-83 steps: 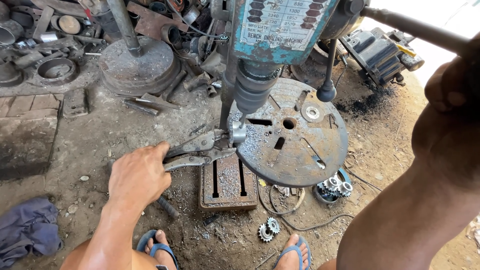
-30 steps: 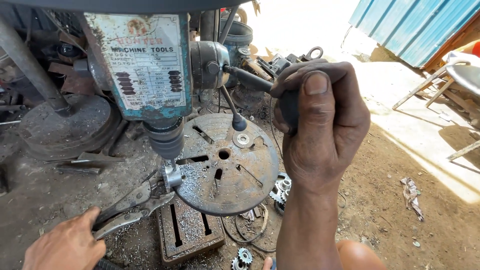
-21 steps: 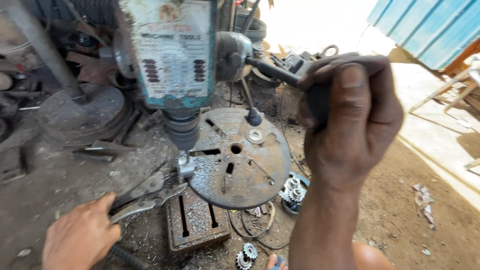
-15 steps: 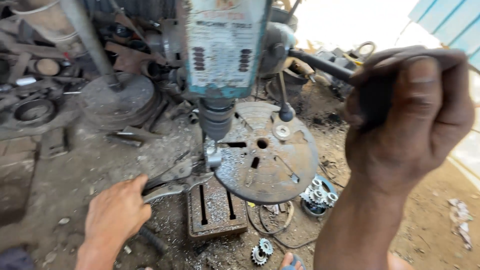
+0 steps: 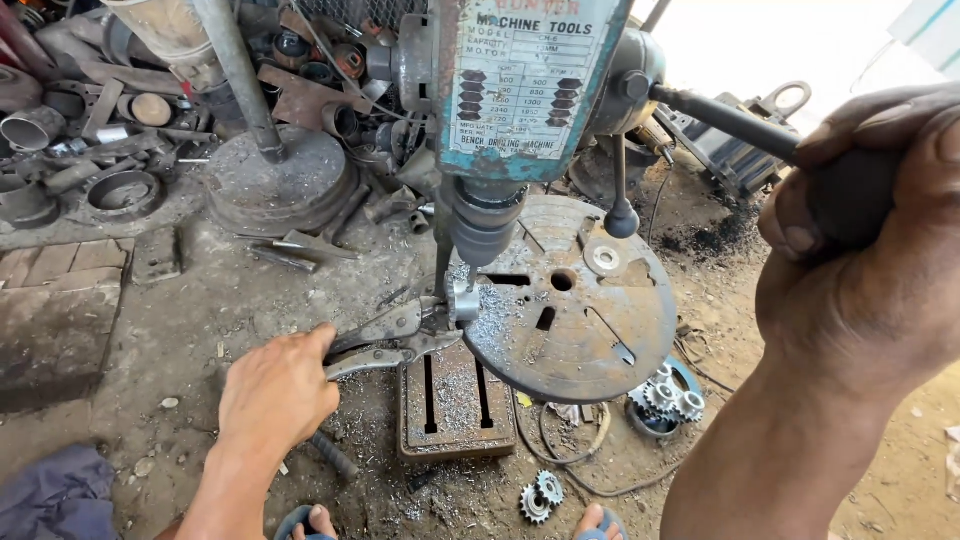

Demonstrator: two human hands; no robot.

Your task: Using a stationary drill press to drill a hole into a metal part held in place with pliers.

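A bench drilling machine (image 5: pixel 520 90) stands in front of me, its chuck (image 5: pixel 482 225) just above the edge of the round slotted table (image 5: pixel 585 315). My left hand (image 5: pixel 278 388) grips the handles of locking pliers (image 5: pixel 385 338), whose jaws clamp a small shiny metal part (image 5: pixel 463 303) at the table's edge under the drill bit. My right hand (image 5: pixel 865 235) is wrapped around the black knob of the feed lever (image 5: pixel 725 118), close to the camera at the right. A second lever with a ball end (image 5: pixel 621 215) hangs down over the table.
Metal shavings cover the slotted base plate (image 5: pixel 452 400). Several sprocket gears (image 5: pixel 665 400) lie on the dirt under the table, two more (image 5: pixel 537 497) near my feet. Scrap metal, rings and a round heavy base (image 5: pixel 275 180) crowd the back left. Bricks (image 5: pixel 60 265) lie at the left.
The view swung left and down, so the machine is now centred and my right hand on the lever sits at the right edge. My left hand still holds the pliers.
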